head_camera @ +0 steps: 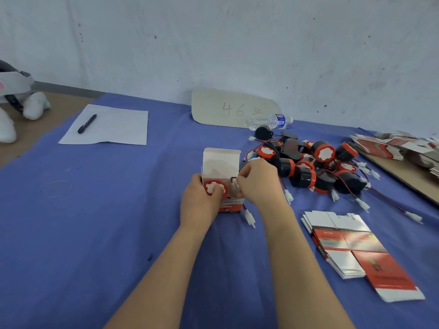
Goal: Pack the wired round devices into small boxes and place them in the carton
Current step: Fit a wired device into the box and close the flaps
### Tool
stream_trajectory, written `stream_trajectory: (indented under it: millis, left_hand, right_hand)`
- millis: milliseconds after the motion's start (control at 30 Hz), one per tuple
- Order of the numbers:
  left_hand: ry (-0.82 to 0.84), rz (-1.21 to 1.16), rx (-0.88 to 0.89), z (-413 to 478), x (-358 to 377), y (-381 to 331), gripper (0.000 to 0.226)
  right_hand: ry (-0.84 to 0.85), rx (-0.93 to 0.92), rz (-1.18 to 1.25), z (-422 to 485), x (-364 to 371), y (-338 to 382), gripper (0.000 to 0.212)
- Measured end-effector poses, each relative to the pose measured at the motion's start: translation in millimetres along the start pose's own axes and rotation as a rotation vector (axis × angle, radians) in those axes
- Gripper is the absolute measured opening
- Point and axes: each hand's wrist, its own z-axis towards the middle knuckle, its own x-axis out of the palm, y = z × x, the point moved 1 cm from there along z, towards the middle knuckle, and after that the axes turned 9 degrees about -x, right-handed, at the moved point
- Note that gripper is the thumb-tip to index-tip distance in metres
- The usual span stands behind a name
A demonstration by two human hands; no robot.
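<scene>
L hand (198, 200) grips box (221, 165) (R hand (257, 179) pinches wire (244, 207)).

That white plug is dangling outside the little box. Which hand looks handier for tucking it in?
Probably the right hand: it pinches the wire beside the open box, on the same side as the plug. The left hand is busy holding the box.
</scene>
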Motion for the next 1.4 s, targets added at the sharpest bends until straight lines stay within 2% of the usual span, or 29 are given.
stream_trajectory:
  millis: [200, 300, 500, 733, 833, 900, 1000, 1067, 1133, 1233, 1333, 1400]
  left_hand:
    - [0.010, 0.014, -0.023, 0, 0, 1, 0.013]
    - [0.021, 0.010, -0.021, 0, 1, 1, 0.014]
    - [0.002, -0.002, -0.014, -1, 1, 1, 0.012]
    - [0.006, 0.027, -0.041, -2, 0, -1, 0.011]
    - [-0.066, 0.144, -0.039, -3, -2, -1, 0.026]
    - [-0.078, 0.120, -0.022, -6, -3, -3, 0.036]
    - [-0.115, 0.113, 0.077, -14, -2, -6, 0.048]
    - [-0.153, 0.137, 0.146, -16, -2, -8, 0.038]
    - [-0.168, 0.205, 0.222, -16, -2, -8, 0.026]
    - [-0.084, 0.272, 0.296, -14, 0, -5, 0.024]
    - [0.018, 0.109, 0.178, -13, 0, -4, 0.037]
    - [0.027, 0.050, 0.119, -8, -1, -1, 0.025]
  right_hand:
    - [0.134, -0.016, 0.068, 8, -2, 10, 0.023]
    - [0.111, -0.019, 0.049, 10, 5, 13, 0.024]
    - [0.044, -0.078, -0.210, 3, 19, 15, 0.023]
    - [0.206, -0.152, -0.298, 2, 21, 13, 0.025]
    - [0.257, -0.138, -0.254, 4, 19, 8, 0.028]
    - [0.209, -0.111, -0.062, 1, 17, 1, 0.029]
    - [-0.113, -0.005, 0.309, -7, 9, -16, 0.029]
    - [-0.279, 0.069, 0.315, -12, 4, -30, 0.028]
    - [-0.304, 0.092, 0.330, -16, 7, -35, 0.025]
    - [-0.302, 0.009, 0.553, -19, 17, -24, 0.012]
    - [-0.230, -0.087, 0.431, -19, 26, -20, 0.017]
    - [-0.220, -0.067, 0.440, -19, 27, -25, 0.015]
